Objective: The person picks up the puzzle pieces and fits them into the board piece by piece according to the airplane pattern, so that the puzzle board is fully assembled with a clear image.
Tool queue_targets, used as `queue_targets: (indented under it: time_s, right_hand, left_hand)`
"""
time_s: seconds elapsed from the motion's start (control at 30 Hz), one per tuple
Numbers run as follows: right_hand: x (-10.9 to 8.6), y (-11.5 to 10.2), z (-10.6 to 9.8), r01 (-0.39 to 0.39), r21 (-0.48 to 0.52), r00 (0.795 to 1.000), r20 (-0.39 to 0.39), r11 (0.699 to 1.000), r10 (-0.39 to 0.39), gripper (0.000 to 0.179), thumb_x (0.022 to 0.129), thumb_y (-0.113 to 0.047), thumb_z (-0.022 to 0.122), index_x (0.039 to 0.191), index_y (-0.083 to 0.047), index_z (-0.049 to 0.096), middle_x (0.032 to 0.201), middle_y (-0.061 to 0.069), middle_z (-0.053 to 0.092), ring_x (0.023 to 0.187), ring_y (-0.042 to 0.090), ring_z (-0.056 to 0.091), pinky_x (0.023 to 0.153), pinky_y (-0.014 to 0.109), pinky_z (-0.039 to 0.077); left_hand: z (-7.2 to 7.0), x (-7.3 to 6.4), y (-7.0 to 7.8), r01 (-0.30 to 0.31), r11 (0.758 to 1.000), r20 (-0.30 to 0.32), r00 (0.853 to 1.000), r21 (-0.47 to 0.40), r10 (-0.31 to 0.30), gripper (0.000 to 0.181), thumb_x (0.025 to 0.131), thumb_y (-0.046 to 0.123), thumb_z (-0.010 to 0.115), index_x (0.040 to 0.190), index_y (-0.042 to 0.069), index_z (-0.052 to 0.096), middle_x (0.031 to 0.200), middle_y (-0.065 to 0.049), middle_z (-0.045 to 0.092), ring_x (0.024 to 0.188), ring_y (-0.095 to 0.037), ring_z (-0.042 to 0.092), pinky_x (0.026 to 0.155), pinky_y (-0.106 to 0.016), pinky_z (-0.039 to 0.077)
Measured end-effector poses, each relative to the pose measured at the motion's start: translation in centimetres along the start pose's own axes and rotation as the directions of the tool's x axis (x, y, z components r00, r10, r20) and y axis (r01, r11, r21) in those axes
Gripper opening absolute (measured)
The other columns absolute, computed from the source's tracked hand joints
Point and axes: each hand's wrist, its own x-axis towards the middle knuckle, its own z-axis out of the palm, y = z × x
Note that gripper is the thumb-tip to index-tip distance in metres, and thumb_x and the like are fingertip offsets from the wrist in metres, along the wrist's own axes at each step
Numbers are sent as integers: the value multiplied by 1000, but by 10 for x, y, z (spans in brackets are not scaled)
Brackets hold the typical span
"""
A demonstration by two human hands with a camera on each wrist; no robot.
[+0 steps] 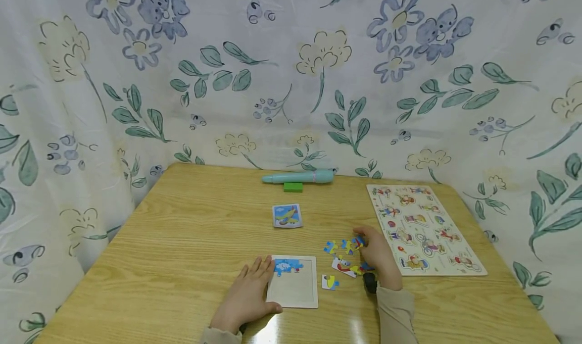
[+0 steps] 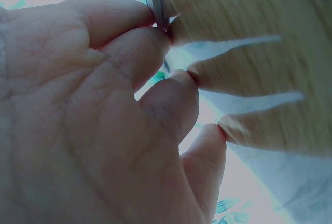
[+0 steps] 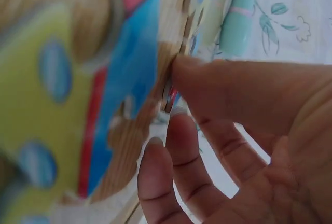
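My left hand (image 1: pixel 249 296) lies at the left side of a square wooden puzzle tray (image 1: pixel 292 296), its straight fingers spread along the edge. In the left wrist view, the left hand's fingertips (image 2: pixel 181 76) meet the wooden tabletop. A strip of joined blue puzzle pieces (image 1: pixel 287 265) fills the tray's upper left. To the right, over a scatter of loose pieces, my right hand (image 1: pixel 377 250) pinches a blue and red puzzle piece (image 1: pixel 357 242) between thumb and fingers. The right wrist view shows that piece (image 3: pixel 170 95) edge-on, partly covered by the thumb.
Loose pieces (image 1: pixel 344 266) lie between tray and right hand, one piece (image 1: pixel 329 282) closest to the tray. Behind stands a picture card (image 1: pixel 287 216) with a plane, a green block (image 1: pixel 293 187) and a teal pen-like object (image 1: pixel 300 177). A large peg-puzzle board (image 1: pixel 425 233) lies right.
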Motion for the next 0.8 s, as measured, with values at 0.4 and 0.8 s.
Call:
queue_targets:
  time_s: [0.4, 0.8]
  right_hand:
    - [-6, -2, -6, -188, 121, 980, 94, 975, 177, 13, 88, 2, 63, 101, 4, 62, 89, 15, 63, 71, 19, 59, 60, 30, 49]
    - [-5, -14, -10, -183, 282, 977, 160, 942, 142, 20, 92, -7, 64, 106, 7, 61, 88, 12, 63, 71, 15, 62, 64, 28, 56]
  left_hand:
    - [0, -2, 0, 15, 1000, 21, 1000, -16, -15, 101, 70, 51, 79, 146, -2, 38, 157, -19, 30, 145, -43, 27, 115, -64, 21]
    - [-1, -2, 0, 12, 1000, 22, 1000, -3, -12, 100, 71, 49, 78, 147, -2, 37, 157, -18, 30, 145, -42, 26, 116, -63, 22]
